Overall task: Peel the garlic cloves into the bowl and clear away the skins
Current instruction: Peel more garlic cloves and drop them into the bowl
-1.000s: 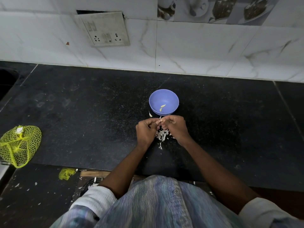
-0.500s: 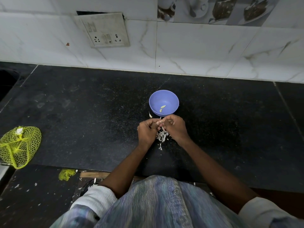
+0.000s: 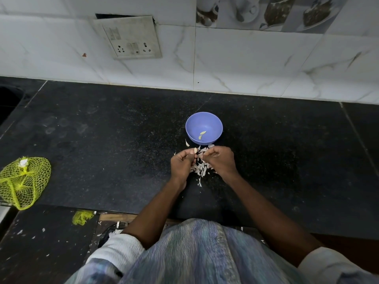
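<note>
Left hand pinches a garlic clove at its fingertips, just near of the purple bowl. Right hand, fingers curled, meets it; what it grips is hidden. Skins lie between and under both hands.

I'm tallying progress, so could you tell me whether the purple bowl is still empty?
No, the purple bowl already holds two peeled garlic cloves lying on its bottom.
</note>
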